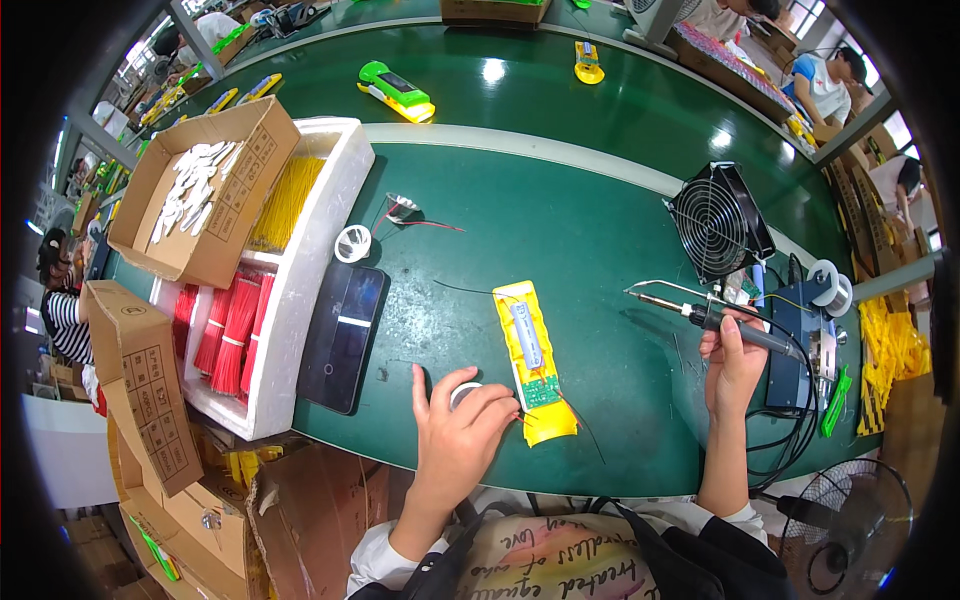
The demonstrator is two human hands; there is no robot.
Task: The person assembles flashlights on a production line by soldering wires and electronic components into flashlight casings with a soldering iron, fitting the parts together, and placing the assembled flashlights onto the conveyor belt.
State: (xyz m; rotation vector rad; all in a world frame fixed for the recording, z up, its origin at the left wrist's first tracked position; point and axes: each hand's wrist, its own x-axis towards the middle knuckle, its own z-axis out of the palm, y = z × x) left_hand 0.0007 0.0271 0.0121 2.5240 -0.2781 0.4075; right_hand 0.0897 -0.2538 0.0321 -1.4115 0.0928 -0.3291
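Green worktable (560, 220) fills the middle of the frame, and one seated person works at its near edge. On the left, a white foam box (318, 270) holds bundled red wires (238, 325) and yellow wires (290, 205); from where I stand, an open cardboard box (262, 170) of small white pieces (195, 190) rests over its upper end. At upper right stands a black fan (715, 225) with a round grille; below it, at right, is a blue bench unit (790, 385). A black smartphone (342, 345) lies left of centre, beside the foam box.

At lower centre, the left hand (460, 425) is half curled, fingertips at the casing's lower left edge; I cannot tell whether they grip a thin lead. At right, the right hand (735, 365) is closed around a soldering iron (715, 319), its tip pointing left.

Between the hands, just below centre, lies the yellow casing (548, 424), carrying a cylindrical battery (526, 335) and, below that, a small green circuit board (541, 390).
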